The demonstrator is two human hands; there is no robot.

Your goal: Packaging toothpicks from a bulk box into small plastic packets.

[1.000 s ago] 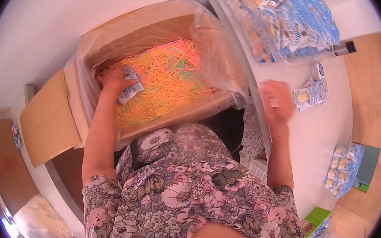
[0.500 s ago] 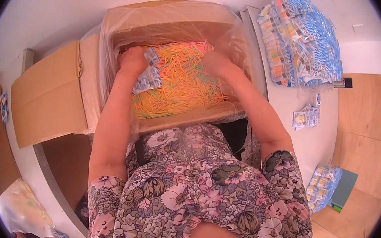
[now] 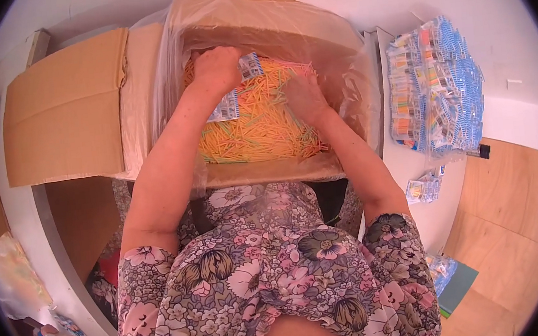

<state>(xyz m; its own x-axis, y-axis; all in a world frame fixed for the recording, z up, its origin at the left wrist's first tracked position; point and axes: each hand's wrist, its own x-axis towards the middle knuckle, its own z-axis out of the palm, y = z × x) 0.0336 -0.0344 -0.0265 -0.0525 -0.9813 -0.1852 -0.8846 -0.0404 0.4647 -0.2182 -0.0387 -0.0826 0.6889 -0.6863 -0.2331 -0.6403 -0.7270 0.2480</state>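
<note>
- Left hand (image 3: 218, 68): curled into a loose fist above the left side of the sticks. The upper packet (image 3: 250, 67), blue-edged, projects from its thumb side and appears gripped; the finger contact is hidden.
- Lower packet (image 3: 225, 107): blue-edged, beside the left wrist, over the sticks. Whether it is joined to the upper one cannot be determined.
- Right hand (image 3: 304, 94): lowered to the right part of the sticks, fingers pointing down. Blur conceals the fingertips; finger spread and any sticks picked up cannot be determined.
- Thin coloured sticks (image 3: 247, 141): yellow, orange, pink and green, loose inside the cardboard box (image 3: 269, 171), which has a clear plastic liner (image 3: 359, 85).
- Completed portion, by judgement: the large pile of blue-edged packets (image 3: 436, 87) on the white table (image 3: 398, 161), right of the box, shows coloured contents. A few loose packets (image 3: 423, 189) lie near it.
- Remaining portion, by judgement: the sticks cover the visible box floor, so considerable stock is unpacked. The two packets at the left hand show no clear coloured contents; their filling appears incomplete.
</note>
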